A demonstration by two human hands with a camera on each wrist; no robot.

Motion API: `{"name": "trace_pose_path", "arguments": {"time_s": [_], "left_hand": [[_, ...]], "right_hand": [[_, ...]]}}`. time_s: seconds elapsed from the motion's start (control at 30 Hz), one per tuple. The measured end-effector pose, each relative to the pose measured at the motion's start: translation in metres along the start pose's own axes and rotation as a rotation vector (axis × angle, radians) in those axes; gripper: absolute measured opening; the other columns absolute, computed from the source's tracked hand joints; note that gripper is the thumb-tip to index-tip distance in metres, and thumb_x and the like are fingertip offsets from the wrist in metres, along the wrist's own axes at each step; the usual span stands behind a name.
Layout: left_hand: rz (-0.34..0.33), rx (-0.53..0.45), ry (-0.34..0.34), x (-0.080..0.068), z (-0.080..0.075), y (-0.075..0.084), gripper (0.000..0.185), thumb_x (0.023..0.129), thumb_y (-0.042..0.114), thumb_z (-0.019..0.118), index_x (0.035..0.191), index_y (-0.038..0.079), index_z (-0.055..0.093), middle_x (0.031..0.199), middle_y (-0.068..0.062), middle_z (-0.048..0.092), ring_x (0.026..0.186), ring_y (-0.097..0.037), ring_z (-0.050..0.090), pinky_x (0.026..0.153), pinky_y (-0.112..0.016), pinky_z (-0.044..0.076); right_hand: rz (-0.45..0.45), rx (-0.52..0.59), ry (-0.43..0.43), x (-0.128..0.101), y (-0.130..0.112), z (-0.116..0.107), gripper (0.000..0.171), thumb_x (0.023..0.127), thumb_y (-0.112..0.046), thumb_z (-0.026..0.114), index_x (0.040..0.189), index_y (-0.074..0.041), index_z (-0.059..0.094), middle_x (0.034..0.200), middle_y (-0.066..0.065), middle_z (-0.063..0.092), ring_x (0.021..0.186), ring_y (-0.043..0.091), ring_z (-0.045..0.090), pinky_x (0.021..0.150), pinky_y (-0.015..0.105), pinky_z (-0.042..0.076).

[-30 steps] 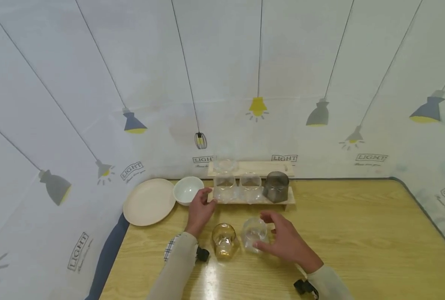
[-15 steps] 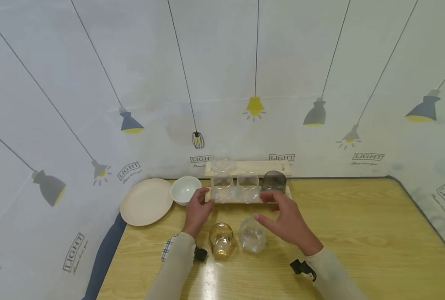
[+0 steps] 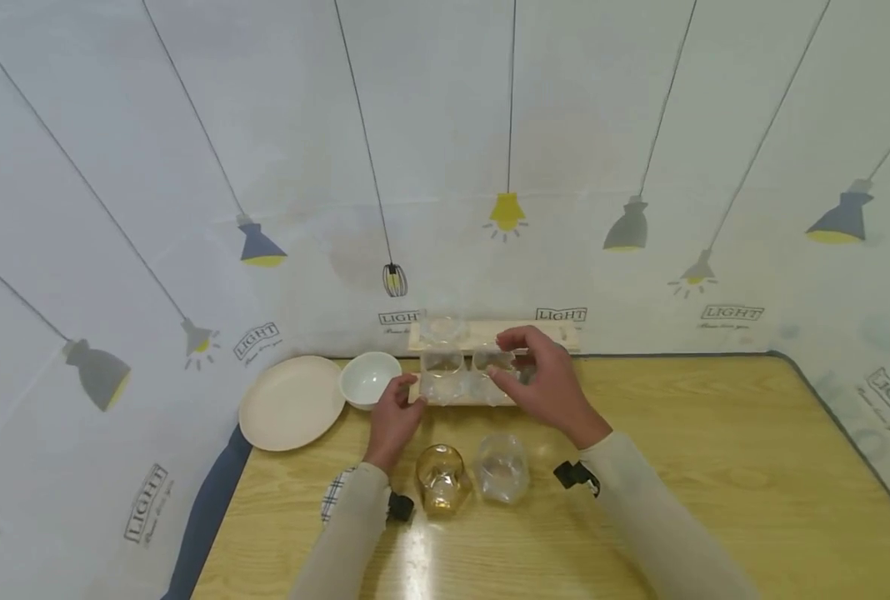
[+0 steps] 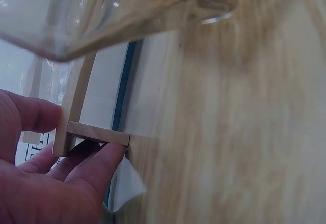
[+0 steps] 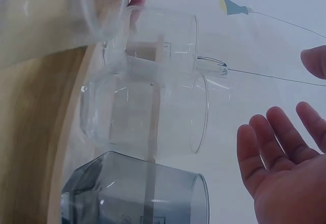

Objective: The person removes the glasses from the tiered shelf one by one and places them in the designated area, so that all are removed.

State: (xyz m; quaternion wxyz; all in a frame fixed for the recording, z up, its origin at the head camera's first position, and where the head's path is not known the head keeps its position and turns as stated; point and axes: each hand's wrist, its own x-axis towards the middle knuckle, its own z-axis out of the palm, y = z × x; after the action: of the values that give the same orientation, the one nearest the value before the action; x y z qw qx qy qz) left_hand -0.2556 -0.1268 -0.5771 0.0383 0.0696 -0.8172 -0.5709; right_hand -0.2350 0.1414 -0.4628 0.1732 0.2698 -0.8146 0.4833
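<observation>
A two-tier wooden rack (image 3: 482, 335) stands against the back wall. My left hand (image 3: 394, 423) grips its left end; in the left wrist view the thumb lies on the wooden board (image 4: 79, 91) and the fingers press the short end piece. My right hand (image 3: 550, 390) is raised at the rack's lower tier, fingers spread. Past its fingertips in the right wrist view stand a clear glass (image 5: 132, 112) and a smoky grey glass (image 5: 137, 196). Another clear glass (image 3: 442, 375) stands to their left. The hand mostly hides the grey glass in the head view.
An amber glass (image 3: 442, 483) and a clear glass (image 3: 502, 471) stand on the table in front of the rack. A white bowl (image 3: 370, 380) and a large beige plate (image 3: 292, 404) lie to the left. A checked item (image 3: 334, 497) is partly under the left sleeve.
My right hand has left the clear glass on the table and moved up and forward to the glasses on the rack. The left hand stays at the rack's end.
</observation>
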Motion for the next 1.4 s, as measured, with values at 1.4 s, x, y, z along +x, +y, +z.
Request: {"name": "trace_pose_path", "arguments": {"time_s": [1.4], "left_hand": [[0.015, 0.013, 0.022, -0.001, 0.002, 0.002, 0.042, 0.091, 0.016, 0.076, 0.132, 0.014, 0.066, 0.122, -0.022, 0.076, 0.101, -0.025, 0.069, 0.076, -0.028, 0.054]], "right_hand": [[0.374, -0.091, -0.257, 0.116, 0.045, 0.056, 0.091, 0.091, -0.044, 0.083, 0.161, -0.013, 0.035, 0.159, 0.013, 0.051, 0.139, 0.037, 0.057, 0.112, 0.053, 0.051]]}}
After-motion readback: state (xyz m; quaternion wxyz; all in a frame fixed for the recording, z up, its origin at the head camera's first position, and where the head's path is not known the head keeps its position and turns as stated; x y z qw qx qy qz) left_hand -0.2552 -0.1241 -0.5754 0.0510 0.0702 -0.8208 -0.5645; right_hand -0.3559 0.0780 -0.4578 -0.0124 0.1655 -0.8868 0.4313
